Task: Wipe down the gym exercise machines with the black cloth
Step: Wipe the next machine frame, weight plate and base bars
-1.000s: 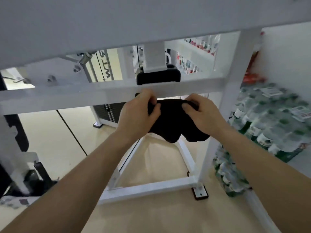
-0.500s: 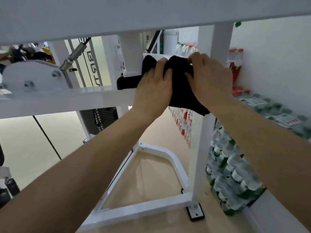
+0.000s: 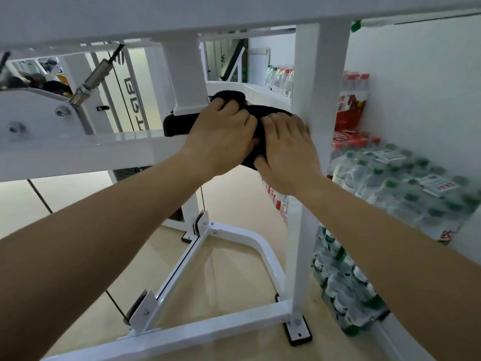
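Black cloth [image 3: 263, 112]: bunched on the white machine frame [image 3: 104, 149], at the joint where the crossbar meets the right upright post [image 3: 303, 230].
Left hand [image 3: 223, 134]: fingers curled over the raised end of the cloth, gripping it against the frame, just beside a black pad [image 3: 177, 125].
Right hand [image 3: 286, 152]: laid nearly flat on the cloth, fingers close to straight and pressing; thumb at the cloth's lower edge.
Hands: side by side, touching.
Surroundings: shrink-wrapped packs of water bottles [image 3: 406, 183] stacked right of the post, against the wall.
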### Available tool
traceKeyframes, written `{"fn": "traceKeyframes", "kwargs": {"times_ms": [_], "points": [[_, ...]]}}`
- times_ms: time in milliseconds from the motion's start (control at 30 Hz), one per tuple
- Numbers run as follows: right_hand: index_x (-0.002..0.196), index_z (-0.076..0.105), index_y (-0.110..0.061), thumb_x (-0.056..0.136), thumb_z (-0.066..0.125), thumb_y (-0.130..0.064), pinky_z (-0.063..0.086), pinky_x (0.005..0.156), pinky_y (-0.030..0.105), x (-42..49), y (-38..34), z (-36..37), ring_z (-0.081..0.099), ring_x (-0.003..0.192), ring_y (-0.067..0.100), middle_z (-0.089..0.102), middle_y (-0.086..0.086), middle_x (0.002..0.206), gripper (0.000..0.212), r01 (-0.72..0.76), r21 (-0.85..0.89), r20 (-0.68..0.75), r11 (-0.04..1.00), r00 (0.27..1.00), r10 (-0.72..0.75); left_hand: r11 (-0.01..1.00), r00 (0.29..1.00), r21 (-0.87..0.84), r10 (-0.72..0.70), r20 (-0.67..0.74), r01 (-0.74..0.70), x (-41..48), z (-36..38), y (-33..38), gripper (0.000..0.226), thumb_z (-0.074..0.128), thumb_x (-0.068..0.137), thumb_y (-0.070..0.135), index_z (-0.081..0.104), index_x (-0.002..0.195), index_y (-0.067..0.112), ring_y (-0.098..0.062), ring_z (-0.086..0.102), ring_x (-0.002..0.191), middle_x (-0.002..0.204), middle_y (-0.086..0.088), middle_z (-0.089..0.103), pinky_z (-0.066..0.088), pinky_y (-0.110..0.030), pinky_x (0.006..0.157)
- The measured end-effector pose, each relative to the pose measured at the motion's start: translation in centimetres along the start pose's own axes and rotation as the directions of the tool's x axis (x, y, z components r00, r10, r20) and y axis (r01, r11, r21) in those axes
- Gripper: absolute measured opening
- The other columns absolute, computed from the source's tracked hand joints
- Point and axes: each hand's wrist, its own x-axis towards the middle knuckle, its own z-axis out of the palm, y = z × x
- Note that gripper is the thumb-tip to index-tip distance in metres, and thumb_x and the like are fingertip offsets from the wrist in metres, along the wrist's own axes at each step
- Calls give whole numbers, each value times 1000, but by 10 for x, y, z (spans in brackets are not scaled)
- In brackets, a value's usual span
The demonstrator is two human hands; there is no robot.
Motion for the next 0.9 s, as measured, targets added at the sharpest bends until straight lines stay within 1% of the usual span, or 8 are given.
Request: {"fn": "traceKeyframes", "kwargs": {"times_ms": [67,167,300,433,533,633,733,900], "points": [[131,54,-4,85,47,-31,30,116,46,4,-6,1,51,124,32,59,13,129,54,27,13,-22,1000,999,-27,998,997,38,51,-50,-49,-7,3,-6,29,40,103,28,62,96,10,-31,57,85,89,-8,65,42,-43,79],[133,54,-2,88,45,-31,30,116,46,1,-3,1,53,122,33,60,14,128,53,89,-66,-33,994,995,-91,998,997,69,15,-74,-10,-8,7,1,26,36,100,17,60,96,8,-32,55,84,86,-9,63,42,-43,80],[132,54,0,95,46,-41,20,122,45,-2,20,-5,59,112,34,65,15,117,56,114,-272,-2,956,993,-119,997,999,75,-24,-35,27,13,9,24,22,41,89,14,63,88,11,-28,56,70,76,-4,64,43,-37,75],[128,57,4,96,49,-35,23,122,46,-4,36,-11,62,110,36,67,18,114,51,138,-362,0,922,989,-148,999,999,-14,40,4,-40,30,11,33,11,50,83,15,61,86,13,-26,59,60,74,-2,66,40,-32,66],[129,55,3,96,47,-30,24,121,46,-2,24,-4,58,112,37,64,18,118,47,80,-294,-25,953,995,-92,998,998,-45,51,-21,-52,15,8,18,22,42,91,14,62,97,10,-28,62,66,80,-3,68,43,-37,77],[130,54,-1,93,48,-26,34,113,48,3,8,5,56,116,36,62,17,125,45,72,-145,-61,987,995,-82,996,994,-30,76,-76,-79,-9,4,0,38,26,101,9,60,115,3,-33,62,88,96,-10,69,46,-42,91],[135,50,-1,90,47,-26,34,111,48,3,3,5,51,123,37,57,17,134,52,121,-87,-42,989,991,-125,998,994,-15,59,-93,-61,-22,3,-3,42,21,103,9,58,123,2,-34,59,107,112,-12,67,41,-44,105],[143,44,4,97,42,-25,33,115,48,-15,28,3,47,131,39,52,22,141,54,129,-162,-68,978,988,-142,999,995,3,-51,-81,51,-4,13,23,40,32,99,14,60,125,3,-32,62,94,102,-9,70,41,-46,108]]}}
